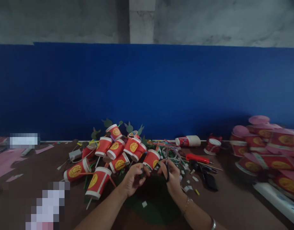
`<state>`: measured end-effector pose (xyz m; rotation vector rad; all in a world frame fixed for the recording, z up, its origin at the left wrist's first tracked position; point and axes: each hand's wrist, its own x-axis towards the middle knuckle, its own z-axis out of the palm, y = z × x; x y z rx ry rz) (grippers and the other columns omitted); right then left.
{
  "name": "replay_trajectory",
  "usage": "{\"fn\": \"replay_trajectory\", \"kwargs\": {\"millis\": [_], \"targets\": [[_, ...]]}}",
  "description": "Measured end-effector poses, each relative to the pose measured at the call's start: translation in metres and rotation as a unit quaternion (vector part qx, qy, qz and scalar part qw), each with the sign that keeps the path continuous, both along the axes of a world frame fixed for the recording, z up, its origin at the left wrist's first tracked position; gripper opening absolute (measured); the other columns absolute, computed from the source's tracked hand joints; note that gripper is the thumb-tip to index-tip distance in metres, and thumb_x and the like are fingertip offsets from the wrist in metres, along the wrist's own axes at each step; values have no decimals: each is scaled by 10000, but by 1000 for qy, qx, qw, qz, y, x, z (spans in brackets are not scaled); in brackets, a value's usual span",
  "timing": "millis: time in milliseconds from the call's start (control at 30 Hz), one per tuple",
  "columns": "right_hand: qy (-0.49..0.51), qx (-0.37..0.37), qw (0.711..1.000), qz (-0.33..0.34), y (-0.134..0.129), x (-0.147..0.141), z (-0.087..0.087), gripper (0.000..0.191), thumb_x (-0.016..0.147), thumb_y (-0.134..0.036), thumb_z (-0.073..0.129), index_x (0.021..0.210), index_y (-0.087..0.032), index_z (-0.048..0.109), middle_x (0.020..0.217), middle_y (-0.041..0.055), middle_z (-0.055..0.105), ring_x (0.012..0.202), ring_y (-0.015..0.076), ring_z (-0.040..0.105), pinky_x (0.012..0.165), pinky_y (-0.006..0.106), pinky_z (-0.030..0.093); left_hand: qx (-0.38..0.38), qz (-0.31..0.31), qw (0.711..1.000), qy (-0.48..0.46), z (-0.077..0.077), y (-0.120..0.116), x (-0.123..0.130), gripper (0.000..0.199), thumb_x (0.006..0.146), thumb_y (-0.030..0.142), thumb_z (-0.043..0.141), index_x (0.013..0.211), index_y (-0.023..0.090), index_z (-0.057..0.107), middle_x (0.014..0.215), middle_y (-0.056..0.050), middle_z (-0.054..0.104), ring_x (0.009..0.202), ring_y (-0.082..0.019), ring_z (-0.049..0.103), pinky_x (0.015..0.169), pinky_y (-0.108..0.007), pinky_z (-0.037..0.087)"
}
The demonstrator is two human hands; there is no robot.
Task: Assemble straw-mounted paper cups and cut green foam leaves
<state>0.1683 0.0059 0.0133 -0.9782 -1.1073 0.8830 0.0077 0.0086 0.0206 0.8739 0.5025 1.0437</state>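
My left hand [134, 179] pinches a small dark piece [142, 172] between its fingertips; what the piece is I cannot make out. Scissors [167, 174] with dark handles are in my right hand [173, 179], its fingers closed around them and the blades pointing up and away. Just beyond both hands lies a red paper cup [151, 159] with a yellow emblem. Below them is a dark green sheet [154, 204] with a small white scrap [144, 204] on it.
Red cups with straws and green cut-outs pile up left of centre [98, 183]. To the right lie a red-handled tool [197, 158], a black object [210, 181] and scraps. Stacked cups with pink discs [281, 139] and a white power strip [276, 201] stand far right. A blue panel [147, 89] rises behind.
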Motion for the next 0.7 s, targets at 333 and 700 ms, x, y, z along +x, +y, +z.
{"fn": "replay_trajectory", "kwargs": {"millis": [333, 700], "targets": [[5, -19, 999, 27, 7, -1, -8, 253, 702, -410, 649, 725, -170, 574, 433, -37, 535, 403, 103, 457, 415, 206, 361, 22, -86, 964, 252, -9, 1, 10, 326, 468, 51, 383, 758, 164, 483, 572, 31, 578, 374, -75, 480, 326, -156, 247], [28, -28, 998, 42, 7, -3, -4, 249, 675, -389, 676, 680, -172, 553, 405, -45, 513, 381, 94, 437, 384, 197, 345, 128, -66, 936, 321, -4, -3, 0, 339, 539, -63, 384, 752, 161, 525, 784, -2, 555, 826, -153, 578, 803, -311, 438]]}}
